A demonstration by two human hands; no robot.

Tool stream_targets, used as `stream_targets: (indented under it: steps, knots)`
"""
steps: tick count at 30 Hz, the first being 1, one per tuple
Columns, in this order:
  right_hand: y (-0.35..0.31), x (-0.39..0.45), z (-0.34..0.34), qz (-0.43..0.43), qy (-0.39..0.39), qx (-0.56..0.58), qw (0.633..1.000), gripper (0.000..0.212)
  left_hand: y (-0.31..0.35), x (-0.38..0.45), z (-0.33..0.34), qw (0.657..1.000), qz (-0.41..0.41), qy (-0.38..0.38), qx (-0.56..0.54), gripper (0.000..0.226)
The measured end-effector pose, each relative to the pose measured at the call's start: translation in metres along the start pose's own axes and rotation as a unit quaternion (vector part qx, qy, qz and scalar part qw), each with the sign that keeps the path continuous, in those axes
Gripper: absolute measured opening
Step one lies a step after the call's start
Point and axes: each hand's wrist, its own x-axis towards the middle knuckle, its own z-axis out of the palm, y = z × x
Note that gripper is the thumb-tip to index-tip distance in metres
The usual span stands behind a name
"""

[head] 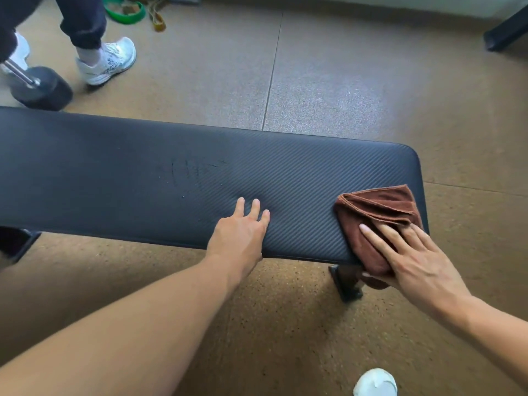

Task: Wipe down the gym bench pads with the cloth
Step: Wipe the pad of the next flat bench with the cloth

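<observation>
Right hand flat on the brown cloth, lower right of the frame.
Fingers spread, it presses the folded cloth onto the bench pad at its right end, the cloth's near edge draping over the pad's front side. Left hand rests open, palm down, on the pad at centre frame (well apart from the cloth). Another person's white shoe and a dumbbell sit upper left.
</observation>
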Motion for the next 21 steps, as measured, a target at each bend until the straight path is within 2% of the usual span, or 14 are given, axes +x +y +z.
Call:
stream_targets:
  steps: [4, 10, 17, 21]
  knots:
    - [-0.035, 0.024, 0.001, -0.022, 0.003, 0.032, 0.999, 0.090, 0.000, 0.001, 0.005, 1.000, 0.000, 0.011, 0.013, 0.077]
    - [-0.070, 0.037, 0.004, -0.031, 0.055, 0.058, 0.996, 0.088, 0.002, 0.000, 0.004, 1.000, -0.009, 0.007, 0.020, 0.080]
    - [-0.021, 0.014, 0.005, -0.067, 0.045, 0.019, 0.997, 0.086, 0.002, 0.000, -0.003, 1.000, -0.012, -0.004, 0.008, 0.085]
    - [-0.007, 0.003, 0.010, -0.031, 0.031, 0.040, 0.998, 0.106, 0.001, -0.001, 0.001, 1.000, -0.009, 0.006, 0.008, 0.084]
